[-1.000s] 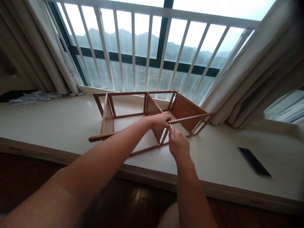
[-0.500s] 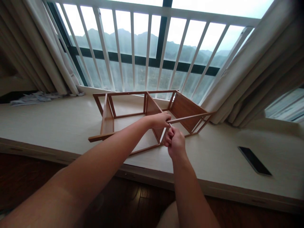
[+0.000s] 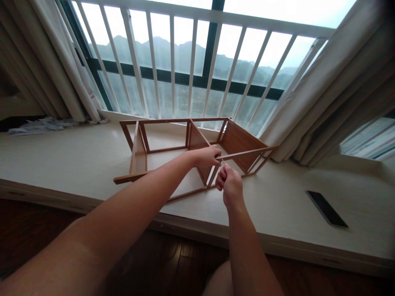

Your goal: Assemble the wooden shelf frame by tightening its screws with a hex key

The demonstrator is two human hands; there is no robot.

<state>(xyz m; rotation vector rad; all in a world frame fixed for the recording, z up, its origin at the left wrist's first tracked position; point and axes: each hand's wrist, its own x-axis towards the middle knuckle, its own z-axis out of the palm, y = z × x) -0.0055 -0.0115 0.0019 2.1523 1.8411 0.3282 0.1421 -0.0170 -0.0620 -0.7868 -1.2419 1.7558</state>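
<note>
A brown wooden shelf frame (image 3: 197, 135) lies on its side on the pale window ledge, with flat panels set between its rails. My left hand (image 3: 208, 157) is closed around the shelf's near upper rail, around where the middle panel meets it. Just below and to the right, my right hand (image 3: 230, 183) is closed in a pinch on a thin metal rod (image 3: 223, 161), shaped like a hex key. The rod's upper end reaches the rail beside my left fingers; whether it sits in a screw is too small to tell.
A black phone (image 3: 327, 209) lies on the ledge (image 3: 277, 205) to the right. White railings (image 3: 173, 65) and a window stand behind the shelf, with curtains (image 3: 321, 82) at both sides. Crumpled white cloth or paper (image 3: 43, 126) lies at far left. Dark wood floor shows below the ledge.
My right hand has shifted slightly to the right and turned a little with the thin metal rod. My left hand keeps its hold on the shelf rail. The view has moved slightly.
</note>
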